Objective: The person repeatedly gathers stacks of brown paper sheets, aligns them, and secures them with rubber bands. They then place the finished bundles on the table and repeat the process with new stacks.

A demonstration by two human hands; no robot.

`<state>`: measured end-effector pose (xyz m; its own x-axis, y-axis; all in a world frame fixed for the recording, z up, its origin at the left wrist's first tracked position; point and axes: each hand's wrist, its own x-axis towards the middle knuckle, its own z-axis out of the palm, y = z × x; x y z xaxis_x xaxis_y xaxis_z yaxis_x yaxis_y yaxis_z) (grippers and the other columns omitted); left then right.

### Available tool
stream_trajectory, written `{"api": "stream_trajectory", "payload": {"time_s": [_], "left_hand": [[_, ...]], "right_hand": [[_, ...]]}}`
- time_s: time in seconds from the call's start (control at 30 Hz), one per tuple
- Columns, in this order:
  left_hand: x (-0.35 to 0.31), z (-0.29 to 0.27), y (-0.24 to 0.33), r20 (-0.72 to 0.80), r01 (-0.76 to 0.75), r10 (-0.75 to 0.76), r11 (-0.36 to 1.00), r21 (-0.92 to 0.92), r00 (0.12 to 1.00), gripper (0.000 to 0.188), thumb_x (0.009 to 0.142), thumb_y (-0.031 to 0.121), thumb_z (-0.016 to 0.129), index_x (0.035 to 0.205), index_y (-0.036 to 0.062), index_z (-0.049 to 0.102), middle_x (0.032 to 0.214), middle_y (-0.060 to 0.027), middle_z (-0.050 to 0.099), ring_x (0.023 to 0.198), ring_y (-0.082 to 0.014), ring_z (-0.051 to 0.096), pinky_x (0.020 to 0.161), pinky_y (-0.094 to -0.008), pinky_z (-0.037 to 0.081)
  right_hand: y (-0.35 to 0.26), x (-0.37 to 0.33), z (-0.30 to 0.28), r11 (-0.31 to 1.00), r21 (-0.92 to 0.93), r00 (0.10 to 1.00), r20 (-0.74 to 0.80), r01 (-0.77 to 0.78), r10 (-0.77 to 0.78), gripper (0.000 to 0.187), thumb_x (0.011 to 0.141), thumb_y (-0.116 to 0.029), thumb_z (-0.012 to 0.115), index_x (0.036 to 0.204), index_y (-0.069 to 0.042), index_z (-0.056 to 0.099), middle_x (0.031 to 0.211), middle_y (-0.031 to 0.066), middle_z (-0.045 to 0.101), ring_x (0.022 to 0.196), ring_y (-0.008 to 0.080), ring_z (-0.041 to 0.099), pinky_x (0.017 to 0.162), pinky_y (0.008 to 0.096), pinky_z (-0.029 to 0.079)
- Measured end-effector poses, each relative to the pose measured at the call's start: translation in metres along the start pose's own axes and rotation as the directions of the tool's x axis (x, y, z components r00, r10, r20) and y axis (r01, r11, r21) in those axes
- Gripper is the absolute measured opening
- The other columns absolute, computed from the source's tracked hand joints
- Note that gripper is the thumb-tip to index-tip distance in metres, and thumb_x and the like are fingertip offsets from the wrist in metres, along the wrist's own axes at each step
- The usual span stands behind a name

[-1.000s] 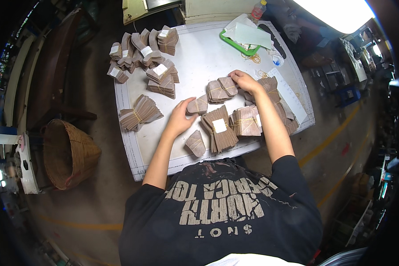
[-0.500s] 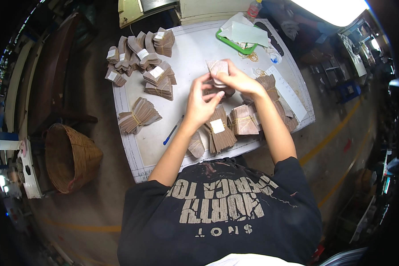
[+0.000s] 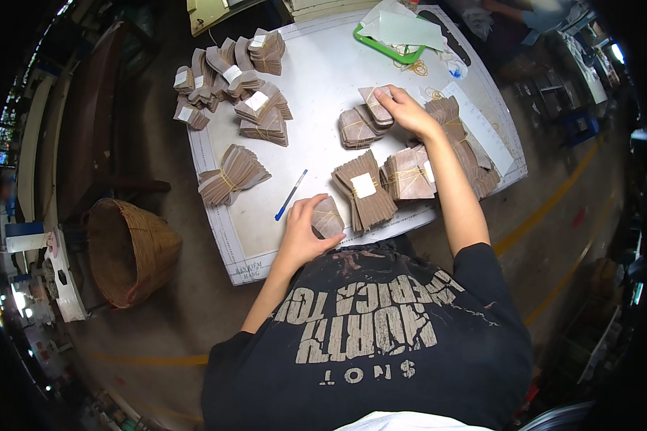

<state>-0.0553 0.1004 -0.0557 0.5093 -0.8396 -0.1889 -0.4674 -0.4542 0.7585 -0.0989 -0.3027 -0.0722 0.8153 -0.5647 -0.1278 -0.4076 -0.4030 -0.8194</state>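
A white-topped bench [image 3: 305, 82] is filling the middle of the room, a printed border running along its edges. Around it the dark floor [image 3: 187, 327] is showing, and a yellow line [image 3: 546, 205] is crossing it beyond the right edge. At the far right another person's arm [image 3: 505, 8] is reaching into view.

On the floor off the bench's left edge a wicker basket [image 3: 154, 248] is leaning, its mouth turned sideways and its inside lying in shadow. Near the far-right corner a green tray [image 3: 384, 50] is carrying pale sheets [image 3: 406, 30], and yellow rubber bands [image 3: 415, 69] are lying just beside it.

By the near edge the left hand [image 3: 302, 233] is curving its thumb and fingers around a small brown bundle [image 3: 327, 217]. A blue pen [image 3: 292, 194] is lying near that hand. Right of the bench's middle, the right hand [image 3: 410, 113] is pinching a banded bundle [image 3: 375, 104], tilting it over a second bundle [image 3: 357, 129]; I cannot tell whether the two are touching.

Between the hands and the near edge a fanned bundle [image 3: 372, 207] with a white label is standing beside a blocky bundle [image 3: 408, 176]. More bundles [image 3: 267, 57] are clustering toward the far-left corner, and a stack [image 3: 456, 129] is lying along the right edge.
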Motion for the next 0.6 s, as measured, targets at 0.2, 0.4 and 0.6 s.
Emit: {"api": "stream_trajectory", "payload": {"time_s": [0.2,0.4,0.6], "left_hand": [[-0.005,-0.011,-0.018,-0.075,-0.056,-0.155,0.120,-0.991,0.985,0.086,0.087,0.016,0.073,0.161,0.0074,0.030,0.150,-0.0199,0.048,0.137,-0.0321,0.055,0.114,-0.0462,0.051],[0.008,-0.023,-0.015,-0.048,0.064,0.173,-0.588,-0.806,0.984,0.092,0.084,0.012,0.057,0.168,0.0074,0.021,0.170,-0.0263,0.024,0.157,-0.0458,0.027,0.117,-0.0508,0.049],[0.024,-0.017,0.005,-0.018,0.119,0.157,-0.813,-0.571,0.987,0.087,0.084,0.020,0.069,0.163,0.0053,0.033,0.166,-0.0257,0.031,0.160,-0.0448,0.020,0.127,-0.0565,0.036]], "right_hand": [[-0.013,-0.010,0.001,0.996,0.093,0.998,0.064,0.018,-0.024,0.094,0.105,-0.063,0.054,0.153,0.016,0.040,0.154,0.0380,0.047,0.149,0.0408,0.044,0.124,0.0392,0.034],[-0.015,-0.012,-0.003,0.993,0.116,0.997,0.069,-0.025,0.017,0.094,0.105,-0.063,0.053,0.153,0.017,0.038,0.155,0.0367,0.047,0.150,0.0403,0.043,0.124,0.0386,0.032],[-0.013,-0.010,0.006,0.996,0.078,0.999,0.020,-0.045,0.043,0.102,0.103,-0.066,0.053,0.156,0.018,0.032,0.160,0.0378,0.040,0.154,0.0405,0.036,0.127,0.0382,0.028]]}}
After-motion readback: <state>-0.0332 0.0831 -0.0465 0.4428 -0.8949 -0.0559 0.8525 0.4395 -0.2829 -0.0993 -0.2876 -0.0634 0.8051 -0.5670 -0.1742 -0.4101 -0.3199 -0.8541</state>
